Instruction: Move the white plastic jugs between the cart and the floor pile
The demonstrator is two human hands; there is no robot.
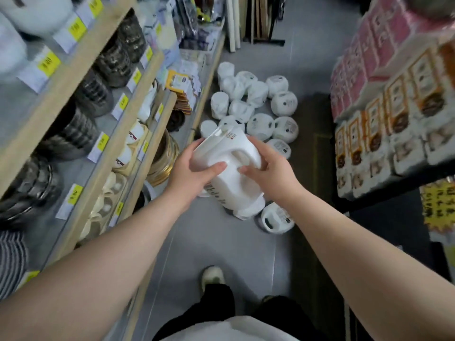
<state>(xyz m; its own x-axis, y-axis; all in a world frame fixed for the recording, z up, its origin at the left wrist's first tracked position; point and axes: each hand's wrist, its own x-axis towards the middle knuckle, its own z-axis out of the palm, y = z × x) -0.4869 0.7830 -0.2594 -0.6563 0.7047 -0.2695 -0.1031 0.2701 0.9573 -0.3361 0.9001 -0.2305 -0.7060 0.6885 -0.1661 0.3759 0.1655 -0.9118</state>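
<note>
Both hands, left hand [189, 172] and right hand [269, 172], fingers curled, gripping white jug [229, 173] over floor [221, 242]; more jugs [261, 104] far.

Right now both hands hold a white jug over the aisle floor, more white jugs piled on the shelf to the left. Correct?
Not quite. Both the left hand and right hand do hold the white jug, but the other white jugs lie on the floor, not on the shelf, as the head view shows.

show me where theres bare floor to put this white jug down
Bare grey floor lies between the person's shoe and the nearest floor jug. Beyond the held white plastic handled jug, wrapped white jugs crowd the aisle. Left wooden shelves are packed.
</note>
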